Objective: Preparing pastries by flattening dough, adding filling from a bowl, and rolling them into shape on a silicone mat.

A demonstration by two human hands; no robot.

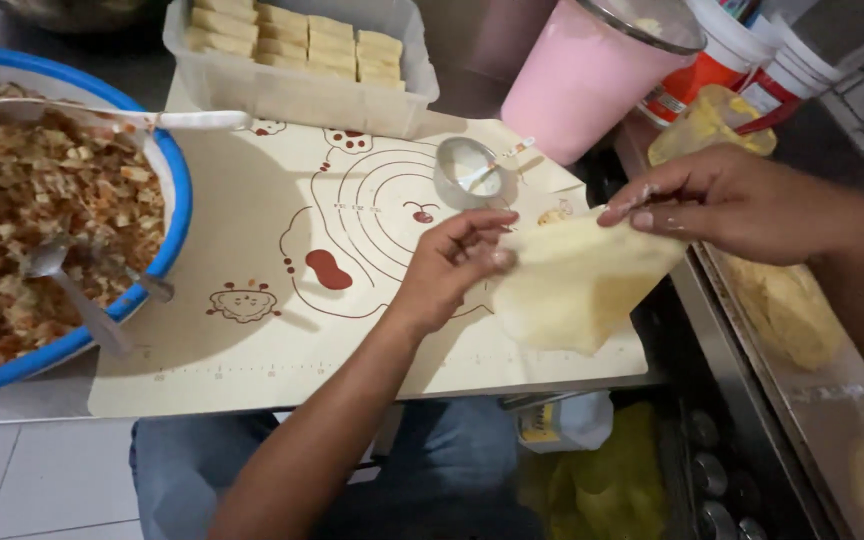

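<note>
I've got a thin pale pastry sheet (577,285) up in the air between both hands, over the right end of the printed baking mat (252,350) on the counter. My left hand (447,270) pinches its left edge w/ fingertips closed on it; my right hand (742,200) pinches the top right corner, thumb and forefinger shut on the wrapper. The sheet hangs folded, maybe into a cone or pocket, but I can't tell from this angle.

Risks as I judge them: the sheet looks v. thin and soft, so pulling the two grips apart could tear it at the pinch points. My right fingertips look smeared w/ white paste, prob. from the small metal bowl (465,168) w/ a spoon just beyond the sheet; sticky fingers could drag the wrapper or glue the fold in the wrong spot. The sheet's lower corner hangs past the mat's edge, near the gap beside the steel tray (742,400) at my right, so if either grip slips it could drop off the counter toward the floor.

The blue-rimmed bowl of chopped filling (12,200) sits well apart at far left, two spoons in it; reaching over w/ one hand would leave the sheet dangling from one pinch. The clear tub of stacked wrappers (297,60) and the pink jug (582,80) stand at the back, near enough for an elbow knock.
</note>
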